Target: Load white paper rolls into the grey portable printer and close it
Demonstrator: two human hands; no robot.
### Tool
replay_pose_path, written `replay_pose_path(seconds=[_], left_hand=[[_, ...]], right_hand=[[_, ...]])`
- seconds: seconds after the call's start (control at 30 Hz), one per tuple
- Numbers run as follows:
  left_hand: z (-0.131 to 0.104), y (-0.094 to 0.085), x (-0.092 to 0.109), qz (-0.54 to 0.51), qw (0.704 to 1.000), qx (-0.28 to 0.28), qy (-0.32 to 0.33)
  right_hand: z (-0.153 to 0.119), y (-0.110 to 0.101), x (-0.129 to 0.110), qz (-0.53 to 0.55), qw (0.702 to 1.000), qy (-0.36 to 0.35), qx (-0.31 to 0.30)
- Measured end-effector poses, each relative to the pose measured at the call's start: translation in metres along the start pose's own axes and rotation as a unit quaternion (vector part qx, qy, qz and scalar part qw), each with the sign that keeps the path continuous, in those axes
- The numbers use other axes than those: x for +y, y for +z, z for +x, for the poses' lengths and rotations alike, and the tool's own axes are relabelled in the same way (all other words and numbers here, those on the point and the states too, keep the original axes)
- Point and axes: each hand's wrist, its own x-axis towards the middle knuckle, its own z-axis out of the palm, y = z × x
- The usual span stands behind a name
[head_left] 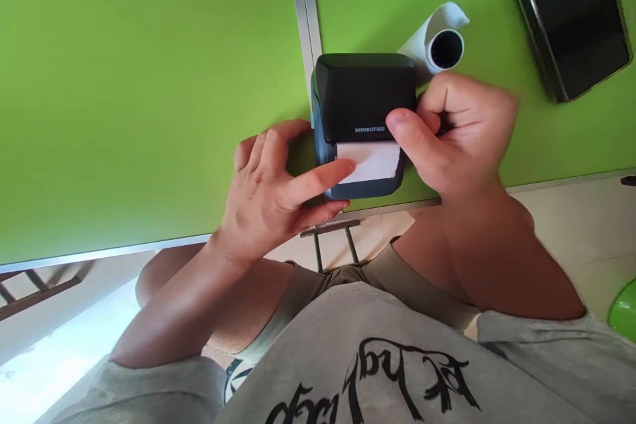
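Your label printer [365,124] is a boxy, round-cornered block, matt black lid [365,89] over dark blue body; smooth white paper [378,160] lies across its front. A curling white roll [416,43] rests just behind it. The smooth green table [149,79], crossed by a metal strip [304,6], stands above pale floor [566,225]. The label printer lies between your hands: your right hand [460,126] pinches the lid's right corner; your left hand [263,192] spans the left side, one finger on the paper, firmness unclear.

The left hand [265,189] and right hand [457,129] hold a dark printer [360,96] (left index finger [318,180] on white paper [375,159]).
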Motion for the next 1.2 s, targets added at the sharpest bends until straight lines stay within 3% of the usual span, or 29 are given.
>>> replay_pose_path(seconds=[0.23,0.43,0.6,0.83,1.1,1.2], left_hand=[[0.002,-0.001,0.001,0.022,1.0,-0.007,0.001],[0.003,0.0,0.003,0.03,0.999,-0.006,-0.014],[0.006,-0.002,0.004,0.007,0.999,-0.004,-0.032],[0.009,-0.002,0.006,-0.004,0.999,0.011,-0.04],[0.009,0.001,0.007,0.007,0.998,0.01,-0.057],[0.009,0.0,0.005,0.014,0.999,0.001,-0.051]], right_hand=[[0.003,-0.004,0.009,0.019,0.998,0.021,-0.049],[0.002,-0.002,0.0,0.022,0.997,0.063,-0.049],[0.002,0.0,0.007,0.116,0.991,0.068,-0.023],[-0.001,-0.003,-0.004,0.036,0.996,0.043,-0.065],[0.005,-0.008,-0.014,-0.005,0.986,0.127,-0.103],[0.001,-0.003,-0.012,-0.002,0.99,0.117,-0.081]])
